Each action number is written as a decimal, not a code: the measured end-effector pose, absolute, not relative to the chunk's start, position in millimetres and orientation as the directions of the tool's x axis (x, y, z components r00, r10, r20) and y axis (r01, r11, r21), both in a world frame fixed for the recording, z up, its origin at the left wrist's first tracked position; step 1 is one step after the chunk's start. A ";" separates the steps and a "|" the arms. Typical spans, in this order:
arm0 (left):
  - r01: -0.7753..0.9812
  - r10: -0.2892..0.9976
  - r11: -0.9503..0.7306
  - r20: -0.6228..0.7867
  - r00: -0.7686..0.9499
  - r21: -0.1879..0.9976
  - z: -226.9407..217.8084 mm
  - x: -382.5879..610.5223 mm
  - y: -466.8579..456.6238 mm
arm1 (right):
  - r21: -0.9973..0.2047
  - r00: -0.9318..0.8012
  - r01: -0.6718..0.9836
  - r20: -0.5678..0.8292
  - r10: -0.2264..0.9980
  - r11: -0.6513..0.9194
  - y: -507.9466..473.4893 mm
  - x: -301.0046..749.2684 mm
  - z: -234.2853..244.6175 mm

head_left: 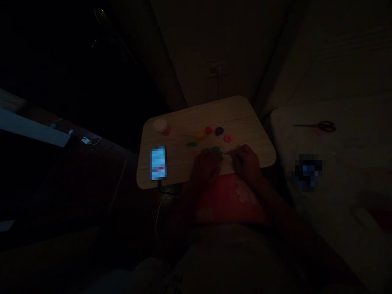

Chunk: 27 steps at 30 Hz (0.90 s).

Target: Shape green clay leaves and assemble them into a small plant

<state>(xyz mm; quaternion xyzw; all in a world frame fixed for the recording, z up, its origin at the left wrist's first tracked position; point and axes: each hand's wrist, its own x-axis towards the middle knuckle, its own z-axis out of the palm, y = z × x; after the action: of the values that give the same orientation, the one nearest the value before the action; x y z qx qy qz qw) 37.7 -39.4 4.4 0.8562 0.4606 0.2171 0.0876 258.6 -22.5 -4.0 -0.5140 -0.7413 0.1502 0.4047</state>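
The room is very dark. My left hand (206, 165) rests at the near edge of a small wooden table (183, 122), its fingers closed on a green clay piece (215, 150). My right hand (246, 161) is beside it, pinching a thin tool (226, 153) whose tip meets the green clay. Further back on the table lie small clay shapes: another green piece (192, 144), a yellow one (200, 134), a red one (208, 130), a purple one (219, 131) and a pink flower (228, 139).
A lit phone (158, 163) lies at the table's near left with a cable hanging off the edge. A small pink-lidded tub (161, 125) stands at the back left. Scissors (321, 125) lie on the pale surface to the right. A red patterned cushion (229, 200) sits on my lap.
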 end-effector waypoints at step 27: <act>0.724 0.848 -0.526 0.344 0.404 0.446 5.9 37.9 -40.8 | -0.704 -0.024 0.598 0.463 0.886 0.384 -15.5 260.9 -5.1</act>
<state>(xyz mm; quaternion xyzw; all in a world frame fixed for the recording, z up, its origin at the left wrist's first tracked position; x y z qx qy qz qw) 37.9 -40.8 5.9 0.8301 0.4734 0.2721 0.1135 260.9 -15.5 -5.1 -0.5319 -0.6975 0.1589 0.4531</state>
